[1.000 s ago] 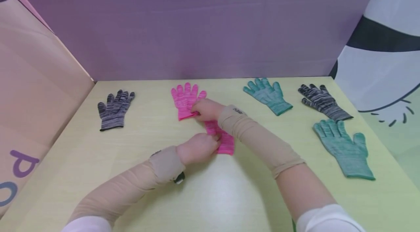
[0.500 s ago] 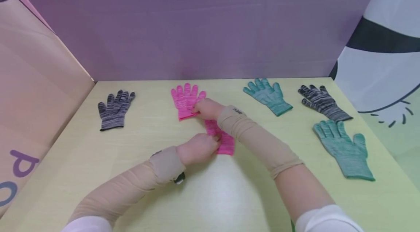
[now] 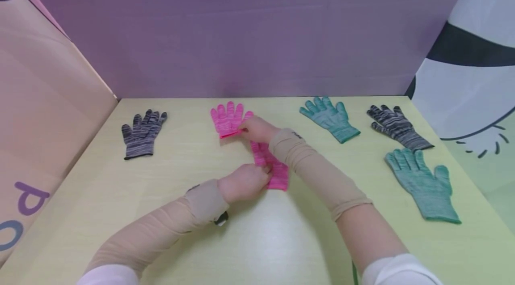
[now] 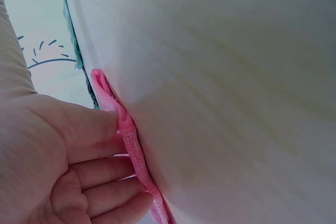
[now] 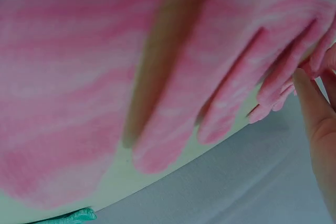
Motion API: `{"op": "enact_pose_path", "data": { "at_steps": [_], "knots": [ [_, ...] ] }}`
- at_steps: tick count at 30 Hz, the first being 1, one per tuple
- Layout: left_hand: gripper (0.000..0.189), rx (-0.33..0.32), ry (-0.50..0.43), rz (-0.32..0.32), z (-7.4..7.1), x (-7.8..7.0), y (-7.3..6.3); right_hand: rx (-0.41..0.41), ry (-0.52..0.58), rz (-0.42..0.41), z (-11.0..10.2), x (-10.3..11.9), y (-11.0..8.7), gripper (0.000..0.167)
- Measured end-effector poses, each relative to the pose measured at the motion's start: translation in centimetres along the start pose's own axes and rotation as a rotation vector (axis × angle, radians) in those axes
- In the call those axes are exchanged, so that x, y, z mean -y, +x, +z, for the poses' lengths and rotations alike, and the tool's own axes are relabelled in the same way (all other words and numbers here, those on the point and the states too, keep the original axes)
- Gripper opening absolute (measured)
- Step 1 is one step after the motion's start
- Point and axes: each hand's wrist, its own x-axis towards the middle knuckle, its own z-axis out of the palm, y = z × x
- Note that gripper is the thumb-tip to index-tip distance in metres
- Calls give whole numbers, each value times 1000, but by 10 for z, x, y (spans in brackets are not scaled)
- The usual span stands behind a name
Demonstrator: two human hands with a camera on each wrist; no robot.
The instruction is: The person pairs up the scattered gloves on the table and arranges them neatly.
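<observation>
Two pink knit gloves are at the middle of the table. The far pink glove (image 3: 227, 119) has its fingers pointing away, and its cuff is lifted a little. My right hand (image 3: 260, 129) pinches that cuff at its right corner; in the right wrist view the fingertips (image 5: 303, 85) meet pink cloth. Below it lies the near pink glove (image 3: 278, 178), its upper part partly hidden under my right wrist. My left hand (image 3: 244, 183) holds the near glove's left edge, and in the left wrist view the thumb presses on the pink edge (image 4: 137, 153).
A grey-black glove (image 3: 142, 135) lies at the left. Toward the right are a green glove (image 3: 330, 118) at the back, another grey-black glove (image 3: 398, 126), and a larger green glove (image 3: 424, 186). A purple panel (image 3: 257, 30) stands behind the table.
My right hand has moved slightly up and away, raising the cuff of the far pink glove off the table. The left hand and the near glove stay in place.
</observation>
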Motion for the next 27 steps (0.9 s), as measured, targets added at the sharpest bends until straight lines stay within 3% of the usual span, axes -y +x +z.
{"op": "enact_pose_path", "data": {
  "at_steps": [3, 9, 13, 22, 27],
  "knots": [
    [14, -7, 13, 4, 1, 0, 0, -59, 20, 7, -4, 0, 1, 21],
    [16, -39, 23, 14, 4, 1, 1, -186, 193, 92, -19, 5, -2, 24],
    [20, -23, 26, 9, 3, 1, 1, -254, 271, 133, -29, 6, -4, 24],
    [25, 23, 45, 4, -1, -2, 0, -339, 394, 183, -56, 3, -11, 26],
    [24, 40, 37, -2, -1, -2, 0, -383, 414, 217, -82, 2, -27, 26]
  ]
}}
